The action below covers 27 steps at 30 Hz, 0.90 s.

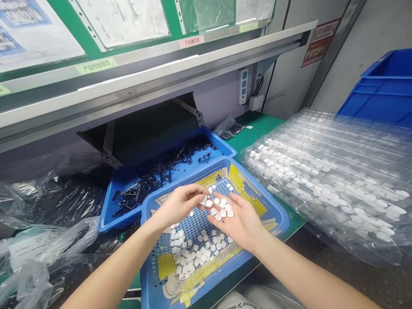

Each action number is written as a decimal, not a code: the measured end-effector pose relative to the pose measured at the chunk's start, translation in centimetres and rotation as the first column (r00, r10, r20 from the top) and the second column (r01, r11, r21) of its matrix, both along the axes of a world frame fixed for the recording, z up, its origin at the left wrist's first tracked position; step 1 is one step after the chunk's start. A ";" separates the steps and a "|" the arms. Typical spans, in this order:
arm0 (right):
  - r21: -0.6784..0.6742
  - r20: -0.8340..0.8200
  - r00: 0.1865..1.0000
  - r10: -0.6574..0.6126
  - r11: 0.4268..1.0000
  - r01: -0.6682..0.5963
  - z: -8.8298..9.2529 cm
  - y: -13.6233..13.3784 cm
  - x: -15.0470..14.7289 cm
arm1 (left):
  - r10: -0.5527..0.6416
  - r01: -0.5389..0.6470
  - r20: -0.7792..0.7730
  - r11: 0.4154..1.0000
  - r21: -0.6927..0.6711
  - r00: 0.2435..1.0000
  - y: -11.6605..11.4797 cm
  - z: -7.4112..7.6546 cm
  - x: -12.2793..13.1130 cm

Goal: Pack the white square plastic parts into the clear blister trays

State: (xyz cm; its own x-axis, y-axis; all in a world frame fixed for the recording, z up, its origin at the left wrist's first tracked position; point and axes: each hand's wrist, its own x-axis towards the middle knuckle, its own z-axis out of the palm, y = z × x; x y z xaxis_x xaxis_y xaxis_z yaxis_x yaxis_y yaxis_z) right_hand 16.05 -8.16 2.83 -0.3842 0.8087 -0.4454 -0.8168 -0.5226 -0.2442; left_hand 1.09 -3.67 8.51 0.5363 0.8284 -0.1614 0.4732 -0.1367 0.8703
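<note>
Over a blue perforated basket (216, 296), my left hand (184, 205) pinches a small white square piece (208, 203) between thumb and fingertips. My right hand (242, 223) is turned palm up beside it, fingers slightly curled, and carries several more small white rounded-square pieces (223, 213). The fingers of both hands nearly meet. Below them, a loose heap of the same white pieces (196, 256) lies on the basket floor, with a few others near the far wall. Worn yellow tape (246, 184) covers parts of the basket's inner sides.
Behind the basket, a blue tray (189, 169) holds many small black parts (144, 184). Stacked clear plastic trays (328, 180) with white pieces stand at the right, before a blue bin (386, 86). Plastic bags (41, 249) crowd the left. A metal rail (154, 75) crosses above.
</note>
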 end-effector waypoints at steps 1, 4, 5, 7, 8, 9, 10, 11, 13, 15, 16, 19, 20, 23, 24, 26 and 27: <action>0.000 -0.005 1.000 0.000 1.000 0.000 0.1 0.0 0.0 | 0.011 -0.010 0.029 1.000 -0.028 1.000 0.0 -0.1 -0.2; 0.001 -0.013 1.000 0.001 1.000 -0.001 0.2 -0.1 0.0 | 0.044 -0.037 0.078 0.995 -0.096 0.996 0.2 -0.3 -0.6; 0.000 -0.012 1.000 -0.002 1.000 0.002 0.2 -0.2 0.0 | 0.055 -0.045 0.087 0.993 -0.110 0.995 0.2 -0.4 -0.7; -0.003 -0.012 1.000 -0.007 1.000 0.007 0.1 -0.3 0.0 | 0.068 -0.053 0.113 0.990 -0.128 0.991 0.2 -0.6 -0.8; -0.004 -0.011 1.000 -0.011 1.000 0.011 0.1 -0.3 0.0 | 0.069 -0.052 0.129 0.989 -0.136 0.989 0.2 -0.7 -0.8; -0.004 -0.009 1.000 -0.016 1.000 0.016 0.1 -0.3 0.0 | 0.068 -0.046 0.146 0.988 -0.147 0.987 0.2 -0.8 -0.8; -0.005 -0.008 1.000 -0.019 1.000 0.019 0.0 -0.3 0.0 | 0.065 -0.039 0.163 0.986 -0.160 0.985 0.2 -0.8 -0.7; -0.005 -0.006 1.000 -0.022 1.000 0.022 0.0 -0.3 0.0 | 0.060 -0.029 0.178 0.984 -0.174 0.982 0.2 -0.9 -0.7; -0.010 -0.004 1.000 -0.025 1.000 0.024 0.0 -0.3 0.0 | 0.050 -0.008 0.205 0.980 -0.198 0.978 0.2 -1.0 -0.5; -0.016 -0.005 1.000 -0.022 1.000 0.022 0.0 -0.3 0.0 | 0.043 0.003 0.215 0.978 -0.207 0.976 0.2 -1.0 -0.3; -0.018 -0.005 1.000 -0.019 1.000 0.019 0.0 -0.3 0.0 | 0.039 0.006 0.216 0.978 -0.207 0.976 0.1 -1.0 -0.2; -0.014 -0.011 1.000 -0.014 1.000 0.013 0.1 -0.3 0.0 | 0.030 0.020 0.227 0.977 -0.212 0.973 0.1 -0.9 0.3; -0.009 -0.015 1.000 -0.014 1.000 0.013 0.2 -0.3 0.0 | 0.025 0.027 0.235 0.976 -0.216 0.972 0.0 -0.9 0.5; 0.006 -0.029 0.999 -0.021 1.000 0.021 0.2 -0.4 0.0 | 0.019 0.038 0.251 0.974 -0.222 0.968 0.0 -0.8 0.9; 0.010 -0.032 0.999 -0.023 1.000 0.023 0.2 -0.4 0.0 | 0.018 0.040 0.253 0.974 -0.222 0.967 0.1 -0.7 1.0; 0.018 -0.037 0.999 -0.029 0.999 0.029 0.1 -0.5 0.0 | 0.021 0.038 0.256 0.974 -0.224 0.966 0.2 -0.7 1.1; 0.020 -0.039 0.999 -0.030 0.999 0.031 0.1 -0.5 -0.1 | 0.025 0.034 0.257 0.974 -0.222 0.966 0.2 -0.7 1.0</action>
